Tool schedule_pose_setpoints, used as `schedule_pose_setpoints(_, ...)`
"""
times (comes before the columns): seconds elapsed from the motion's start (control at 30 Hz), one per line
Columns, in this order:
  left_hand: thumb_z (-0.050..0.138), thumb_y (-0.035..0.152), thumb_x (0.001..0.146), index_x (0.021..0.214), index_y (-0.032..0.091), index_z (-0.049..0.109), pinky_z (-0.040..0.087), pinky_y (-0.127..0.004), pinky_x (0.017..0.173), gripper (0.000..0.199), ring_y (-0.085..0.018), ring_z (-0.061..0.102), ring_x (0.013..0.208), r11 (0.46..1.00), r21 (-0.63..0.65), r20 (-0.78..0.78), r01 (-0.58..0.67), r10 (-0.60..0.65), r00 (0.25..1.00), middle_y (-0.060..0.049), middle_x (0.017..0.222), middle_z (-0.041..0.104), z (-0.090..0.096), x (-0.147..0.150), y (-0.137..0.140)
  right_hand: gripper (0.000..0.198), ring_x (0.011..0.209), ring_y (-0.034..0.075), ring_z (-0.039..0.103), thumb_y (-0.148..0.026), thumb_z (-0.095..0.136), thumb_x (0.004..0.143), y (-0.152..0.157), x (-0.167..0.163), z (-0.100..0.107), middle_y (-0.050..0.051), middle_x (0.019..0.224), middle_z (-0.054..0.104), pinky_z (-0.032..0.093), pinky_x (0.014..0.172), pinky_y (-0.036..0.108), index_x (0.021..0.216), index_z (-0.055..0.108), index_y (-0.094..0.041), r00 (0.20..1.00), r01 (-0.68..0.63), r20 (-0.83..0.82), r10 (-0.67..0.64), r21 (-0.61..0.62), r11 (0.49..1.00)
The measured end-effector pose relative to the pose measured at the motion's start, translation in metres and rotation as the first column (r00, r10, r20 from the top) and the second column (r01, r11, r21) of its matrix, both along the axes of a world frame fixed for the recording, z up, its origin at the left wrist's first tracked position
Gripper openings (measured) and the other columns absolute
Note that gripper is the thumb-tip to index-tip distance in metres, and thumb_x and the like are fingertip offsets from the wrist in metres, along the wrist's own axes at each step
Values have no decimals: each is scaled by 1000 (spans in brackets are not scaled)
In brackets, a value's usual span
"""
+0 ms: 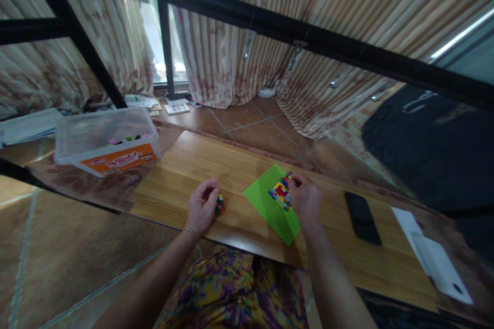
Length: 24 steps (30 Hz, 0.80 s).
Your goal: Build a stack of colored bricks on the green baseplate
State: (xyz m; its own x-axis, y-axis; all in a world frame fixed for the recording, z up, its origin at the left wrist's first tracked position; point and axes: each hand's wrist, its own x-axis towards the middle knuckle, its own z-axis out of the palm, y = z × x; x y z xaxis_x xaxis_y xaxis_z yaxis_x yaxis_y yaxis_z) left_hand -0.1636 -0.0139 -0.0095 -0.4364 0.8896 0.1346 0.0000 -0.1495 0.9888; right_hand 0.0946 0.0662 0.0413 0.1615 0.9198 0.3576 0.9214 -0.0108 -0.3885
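Observation:
A green studded baseplate (258, 194) lies at an angle on the wooden board, with a patch of small red, yellow, blue and white building bricks (280, 191) on it. At the upper right of this patch, my right hand (306, 196) is closed in a pinch on a small brick, mostly hidden by the fingertips. My left hand (203, 206) rests left of the baseplate, its fingers curled toward the thumb. Against that thumb is a little cluster of loose coloured bricks (219, 204). Whatever the left fingers hold is hidden.
On the wooden board (185, 157), a black phone (363, 217) lies right of the baseplate. Past it sits a white flat object (436, 259). A clear plastic tub (108, 131) with bricks inside stands at the left. A black metal bar (270, 23) crosses before the curtains.

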Motion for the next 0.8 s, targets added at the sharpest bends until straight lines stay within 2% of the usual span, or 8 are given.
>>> schedule_pose_setpoints(0.23, 64, 28, 78, 96, 20, 67, 54, -27, 74, 20, -14, 63, 78, 1000, 17, -22, -7, 7, 1000, -2, 84, 66, 1, 0, 1, 26, 70, 20, 63, -28, 48, 82, 3, -3, 1, 9, 83, 74, 42, 67, 31, 84, 73, -20, 1000, -2, 23, 2, -4, 1000)
schedule_pose_setpoints(0.43, 64, 28, 79, 97, 19, 66, 53, -24, 71, 21, -12, 63, 77, 1000, 0, 3, 3, -3, 1000, -2, 85, 66, 0, 0, 0, 24, 71, 20, 64, -31, 51, 83, 1, -3, 1, 7, 83, 74, 42, 69, 31, 88, 72, -21, 998, 3, -60, -5, -37, 999)
schedule_pose_setpoints(0.57, 63, 29, 79, 99, 19, 66, 53, -24, 69, 22, -12, 62, 76, 1000, 3, -2, 10, -10, 1000, -2, 85, 65, -1, 0, 0, 29, 71, 20, 63, -35, 49, 84, -5, 2, 3, 8, 83, 74, 43, 69, 30, 90, 72, -19, 991, -5, -135, 7, 22, 1000)
schedule_pose_setpoints(0.7, 64, 29, 79, 99, 19, 66, 54, -24, 68, 22, -12, 63, 75, 1000, 2, -17, 10, -10, 1000, -2, 85, 65, -2, 0, 0, 35, 69, 21, 61, -40, 48, 85, -4, 8, 4, 11, 82, 72, 43, 68, 32, 88, 72, -15, 986, 61, -160, -44, 104, 993)
schedule_pose_setpoints(0.8, 64, 30, 79, 99, 19, 66, 54, -24, 68, 23, -12, 63, 74, 1000, -4, -22, 9, -9, 1000, -1, 85, 65, -2, 0, 1, 41, 77, 23, 62, -46, 49, 84, 3, 10, -2, 14, 89, 72, 45, 74, 34, 93, 71, -13, 980, 85, -190, -60, 126, 988)
